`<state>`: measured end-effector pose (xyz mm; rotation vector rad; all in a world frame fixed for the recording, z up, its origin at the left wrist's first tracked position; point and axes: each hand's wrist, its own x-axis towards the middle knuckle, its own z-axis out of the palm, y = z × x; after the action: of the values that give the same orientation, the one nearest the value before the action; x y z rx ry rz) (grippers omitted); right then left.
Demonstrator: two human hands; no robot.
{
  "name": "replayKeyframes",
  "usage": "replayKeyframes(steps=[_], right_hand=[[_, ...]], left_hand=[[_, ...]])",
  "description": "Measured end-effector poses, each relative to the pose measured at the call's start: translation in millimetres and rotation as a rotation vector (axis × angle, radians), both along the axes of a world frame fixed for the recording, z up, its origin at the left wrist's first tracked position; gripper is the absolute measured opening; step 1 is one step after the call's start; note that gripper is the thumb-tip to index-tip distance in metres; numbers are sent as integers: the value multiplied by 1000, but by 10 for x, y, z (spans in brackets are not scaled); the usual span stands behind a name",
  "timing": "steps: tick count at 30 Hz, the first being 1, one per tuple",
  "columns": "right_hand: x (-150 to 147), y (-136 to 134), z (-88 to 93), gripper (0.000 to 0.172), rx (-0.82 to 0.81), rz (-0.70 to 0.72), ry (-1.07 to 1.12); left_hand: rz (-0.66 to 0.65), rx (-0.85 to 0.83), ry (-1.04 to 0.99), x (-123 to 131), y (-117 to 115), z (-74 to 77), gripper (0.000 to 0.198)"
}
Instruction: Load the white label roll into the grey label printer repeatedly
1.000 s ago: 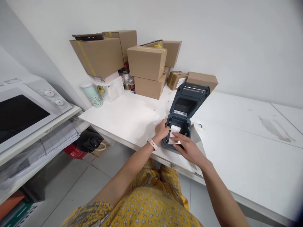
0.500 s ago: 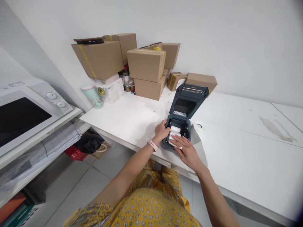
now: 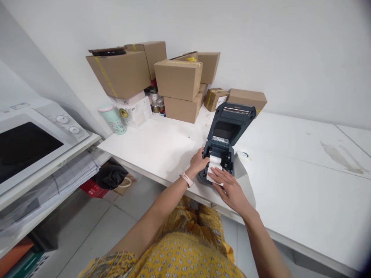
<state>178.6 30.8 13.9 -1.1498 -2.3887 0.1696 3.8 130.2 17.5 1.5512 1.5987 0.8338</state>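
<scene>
A dark blue-grey label printer (image 3: 232,125) stands on the white table with its lid tilted up and back. In its bay sits a roll of white label paper (image 3: 215,159), whose loose end runs down over the front edge. My left hand (image 3: 199,160) is closed on the printer's left side, with the thumb reaching toward the roll. Across the loose end of the paper lies my right hand (image 3: 230,188), its fingers over the strip and the thumb below it. The paper is partly hidden under those fingers.
Cardboard boxes (image 3: 178,81) are stacked against the wall, with a mint tumbler (image 3: 113,119) to their left. A white microwave (image 3: 43,135) stands on a shelf at far left. A pale sheet (image 3: 245,177) lies right of the printer. Stains mark the table (image 3: 304,193) at right.
The view has shifted very slightly. My right hand has moved a little down along the paper strip; my left hand stays on the printer's side.
</scene>
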Motion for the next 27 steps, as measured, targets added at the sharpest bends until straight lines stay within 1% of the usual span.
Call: replayKeyframes(steps=[7, 14, 27], right_hand=[[-37, -56, -15, 45, 45, -23, 2], [-43, -67, 15, 47, 49, -24, 10], [32, -34, 66, 46, -29, 9, 23]], left_hand=[[2, -22, 8, 5, -3, 32, 57], [-2, -7, 8, 0, 6, 5, 59], [-14, -20, -5, -3, -8, 46, 61]])
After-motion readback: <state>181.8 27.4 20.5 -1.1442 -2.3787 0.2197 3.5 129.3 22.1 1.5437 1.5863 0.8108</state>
